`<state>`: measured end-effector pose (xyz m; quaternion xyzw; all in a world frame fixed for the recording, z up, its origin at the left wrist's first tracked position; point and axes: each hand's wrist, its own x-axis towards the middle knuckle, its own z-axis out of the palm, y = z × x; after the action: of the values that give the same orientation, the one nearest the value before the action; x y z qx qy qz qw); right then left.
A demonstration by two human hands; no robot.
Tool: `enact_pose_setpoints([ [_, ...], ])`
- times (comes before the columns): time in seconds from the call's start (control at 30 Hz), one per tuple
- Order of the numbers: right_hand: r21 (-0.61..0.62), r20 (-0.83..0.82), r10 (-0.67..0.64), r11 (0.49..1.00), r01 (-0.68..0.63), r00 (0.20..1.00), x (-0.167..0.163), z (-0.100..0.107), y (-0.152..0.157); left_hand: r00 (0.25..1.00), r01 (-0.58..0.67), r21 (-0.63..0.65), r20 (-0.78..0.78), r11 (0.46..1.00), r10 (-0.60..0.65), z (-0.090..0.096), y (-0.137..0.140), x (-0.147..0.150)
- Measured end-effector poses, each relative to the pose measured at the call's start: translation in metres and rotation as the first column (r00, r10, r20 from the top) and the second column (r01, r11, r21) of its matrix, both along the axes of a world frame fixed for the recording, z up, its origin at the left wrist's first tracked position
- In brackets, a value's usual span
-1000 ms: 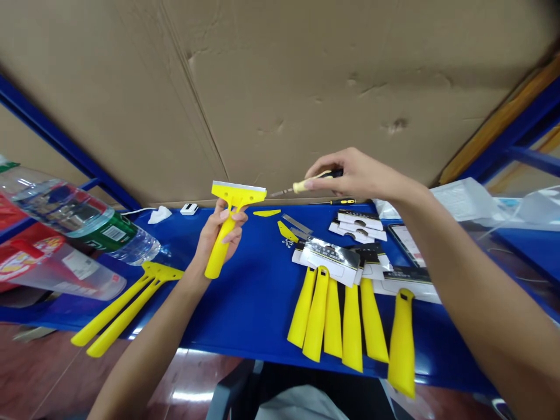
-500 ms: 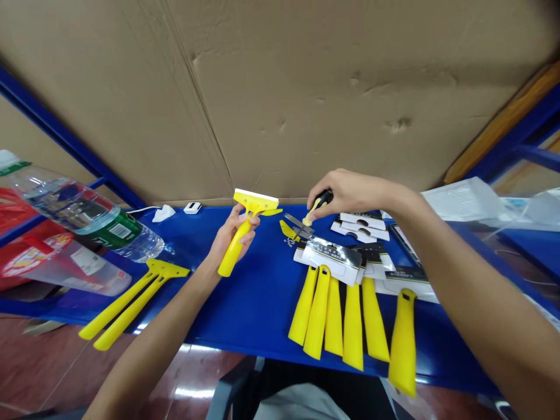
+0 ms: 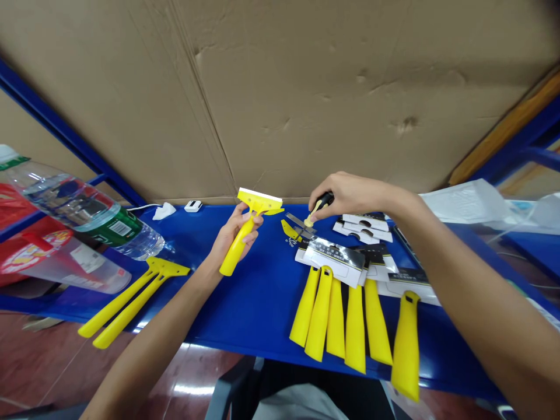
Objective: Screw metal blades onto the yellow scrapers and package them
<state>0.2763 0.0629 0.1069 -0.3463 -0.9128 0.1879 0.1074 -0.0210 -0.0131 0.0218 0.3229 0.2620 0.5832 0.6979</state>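
My left hand (image 3: 234,236) is closed around a yellow scraper (image 3: 237,248), its wide head with a pale edge pointing up and away. Black and cream, the screwdriver (image 3: 322,202) sits in my right hand (image 3: 343,195), its tip low over the table near some metal blades (image 3: 297,221). Beside the blades lie a loose yellow plate (image 3: 291,231) and several tiny screws or nuts (image 3: 290,241). White and black printed cards (image 3: 335,256) are piled just right of these. Several yellow scrapers with handles (image 3: 324,315) toward me lie with their heads covered by the cards.
A blue table (image 3: 245,315) carries everything. At left are two yellow scraper handles (image 3: 131,306), a tilted water bottle (image 3: 87,204) and a clear plastic cup (image 3: 83,262). A small white adapter (image 3: 193,206) lies by the cardboard wall (image 3: 306,99). White plastic packaging (image 3: 459,201) lies at right.
My left hand has shifted very slightly right with the scraper. My right hand keeps the screwdriver at almost the same spot by the blades.
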Motion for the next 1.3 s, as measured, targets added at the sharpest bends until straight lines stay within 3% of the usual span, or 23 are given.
enact_pose_setpoints([
  [0.23, -0.018, 0.064, -0.002, 1.000, 0.003, 0.998, 0.000, 0.011, -0.007, 0.999, 0.012, -0.026, 0.049, 1.000, -0.011, -0.001, 0.001, -0.001],
  [0.7, 0.073, -0.107, -0.139, 0.986, 0.148, 0.984, 0.025, 0.053, -0.036, 0.996, 0.075, -0.053, -0.053, 0.996, -0.078, -0.014, 0.008, 0.003],
  [1.03, 0.124, -0.195, -0.127, 0.980, 0.153, 0.973, 0.016, 0.048, -0.037, 0.986, 0.097, -0.083, -0.130, 0.992, -0.108, -0.022, 0.007, 0.007],
  [1.3, 0.082, -0.189, -0.150, 0.982, 0.168, 0.970, 0.013, 0.040, -0.029, 0.973, 0.117, -0.059, -0.195, 0.991, -0.126, -0.018, 0.004, 0.008],
])
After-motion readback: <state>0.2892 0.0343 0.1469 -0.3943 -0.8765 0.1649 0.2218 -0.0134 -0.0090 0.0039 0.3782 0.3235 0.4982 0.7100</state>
